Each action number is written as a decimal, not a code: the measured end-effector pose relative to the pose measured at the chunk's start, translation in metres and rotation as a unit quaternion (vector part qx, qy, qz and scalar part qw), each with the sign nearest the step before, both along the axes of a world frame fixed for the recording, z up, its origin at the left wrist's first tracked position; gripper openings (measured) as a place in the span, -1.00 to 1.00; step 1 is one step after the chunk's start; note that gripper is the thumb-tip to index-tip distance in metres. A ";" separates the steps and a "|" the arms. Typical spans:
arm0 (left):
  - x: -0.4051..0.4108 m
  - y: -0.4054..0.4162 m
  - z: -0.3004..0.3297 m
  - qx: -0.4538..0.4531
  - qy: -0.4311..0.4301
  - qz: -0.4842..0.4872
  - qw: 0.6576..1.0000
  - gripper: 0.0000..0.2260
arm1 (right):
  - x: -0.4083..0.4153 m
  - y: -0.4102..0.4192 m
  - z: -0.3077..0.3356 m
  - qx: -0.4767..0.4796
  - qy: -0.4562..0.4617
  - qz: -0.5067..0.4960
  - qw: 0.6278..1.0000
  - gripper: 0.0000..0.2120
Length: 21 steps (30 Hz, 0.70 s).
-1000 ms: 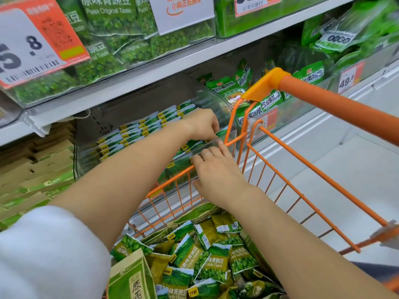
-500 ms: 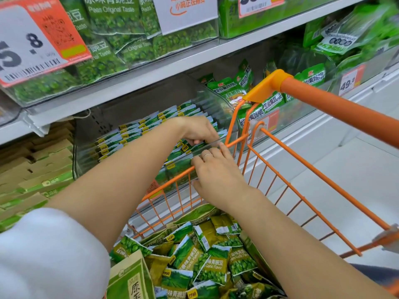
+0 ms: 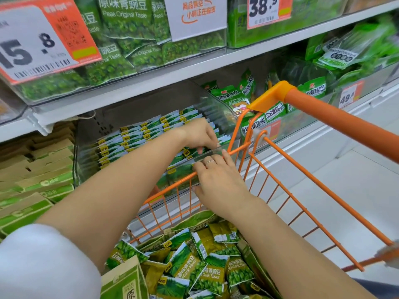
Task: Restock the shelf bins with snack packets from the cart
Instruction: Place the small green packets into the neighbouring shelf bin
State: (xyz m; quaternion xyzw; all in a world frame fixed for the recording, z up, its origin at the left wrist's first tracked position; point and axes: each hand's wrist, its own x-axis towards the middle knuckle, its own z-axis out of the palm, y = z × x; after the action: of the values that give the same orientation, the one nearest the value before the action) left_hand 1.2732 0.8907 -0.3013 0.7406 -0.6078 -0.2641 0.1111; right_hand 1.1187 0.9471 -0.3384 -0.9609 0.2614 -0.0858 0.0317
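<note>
Head view: left hand (image 3: 199, 134) grip pinches binned packets (image 3: 138, 137); right hand (image 3: 218, 180) released, flat.

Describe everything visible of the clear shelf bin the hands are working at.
The clear plastic bin sits on the lower shelf under the white shelf edge, beside the orange cart. Rows of upright green pea packets fill it. The left hand reaches in onto the front packets; the right hand rests at its front wall.
</note>
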 end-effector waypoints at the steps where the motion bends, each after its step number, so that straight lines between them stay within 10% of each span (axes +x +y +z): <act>1: 0.001 0.004 0.000 -0.012 0.007 0.009 1.000 -0.92 | 0.000 0.000 0.001 0.002 0.001 0.000 1.000 -0.55; 13: -0.002 0.179 0.020 -0.219 0.056 0.139 0.964 -0.74 | -0.004 0.000 0.005 0.028 0.011 0.000 1.000 -0.52; 18: 0.002 0.219 -0.023 -0.293 -0.142 0.132 0.936 -0.83 | -0.005 -0.012 0.033 0.142 -0.228 -0.051 0.962 -0.66; 21: -0.002 0.213 -0.038 -0.361 -0.233 0.070 0.900 -0.75 | 0.007 -0.031 0.050 -0.001 -0.122 -0.062 0.991 -0.66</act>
State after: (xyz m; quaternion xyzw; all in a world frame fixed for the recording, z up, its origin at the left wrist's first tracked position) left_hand 1.2713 1.1038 -0.3393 0.7309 -0.6163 0.1617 0.2447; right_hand 1.1260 0.9158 -0.2884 -0.9251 0.3147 -0.2047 0.0575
